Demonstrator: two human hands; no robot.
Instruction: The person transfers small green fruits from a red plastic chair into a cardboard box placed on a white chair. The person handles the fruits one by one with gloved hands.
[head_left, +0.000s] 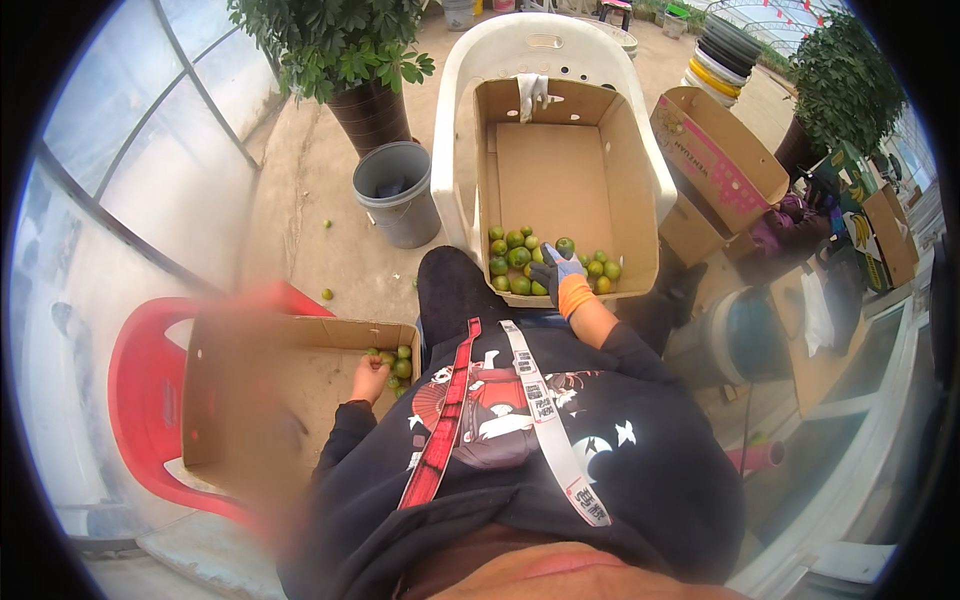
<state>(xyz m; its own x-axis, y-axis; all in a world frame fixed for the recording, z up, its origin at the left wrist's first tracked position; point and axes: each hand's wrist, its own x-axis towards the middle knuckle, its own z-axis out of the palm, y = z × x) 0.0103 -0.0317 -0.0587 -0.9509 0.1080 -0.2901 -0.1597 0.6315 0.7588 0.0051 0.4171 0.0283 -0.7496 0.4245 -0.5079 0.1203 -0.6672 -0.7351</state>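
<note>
Green citrus fruits (517, 257) lie along the near edge of a cardboard box (551, 165), which rests on a white plastic armchair (448, 97). Over these fruits is my right hand (561, 271), in a grey-blue glove with an orange cuff; whether it grips one cannot be told. My left hand (369, 377), bare, touches green fruits (403, 367) at the right end of a second cardboard box (300, 352), its fingers bent and its hold unclear. That box sits on a red plastic chair (146, 382). A white glove (532, 94) hangs over the far wall of the first box.
A grey bucket (397, 195) stands left of the white chair, near a potted plant (367, 112). Loose fruit (327, 294) lies on the floor. At right are a pink-printed carton (720, 161) and a lidded bucket (731, 337). A brown blur covers part of the left box.
</note>
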